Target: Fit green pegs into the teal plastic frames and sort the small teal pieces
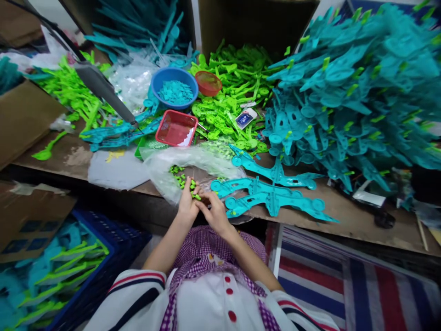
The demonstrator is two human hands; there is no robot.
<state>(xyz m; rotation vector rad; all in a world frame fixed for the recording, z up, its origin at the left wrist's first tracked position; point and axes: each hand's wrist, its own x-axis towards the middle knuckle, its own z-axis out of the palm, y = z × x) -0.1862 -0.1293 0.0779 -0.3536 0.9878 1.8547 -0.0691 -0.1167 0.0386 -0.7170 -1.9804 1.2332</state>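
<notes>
My left hand (188,202) is closed around several small green plastic pieces (195,195) at the table's front edge. Close against it, my right hand (215,212) has thumb and fingers pinched together; whatever lies between them is too small to make out. Behind both hands lies a clear plastic bag (161,166), its mouth spread open, with more small green pieces (177,171) inside. Just right of my right hand, long turquoise plastic parts (272,196) lie flat, side by side. One of them touches the area beside my fingers.
A tall stack of turquoise parts (344,105) fills the right. Green parts (237,87) are heaped at the back, near a red basket (177,128) and a blue bowl (175,87). An electric screwdriver (103,89) hangs at left. A blue crate (117,239) stands below left.
</notes>
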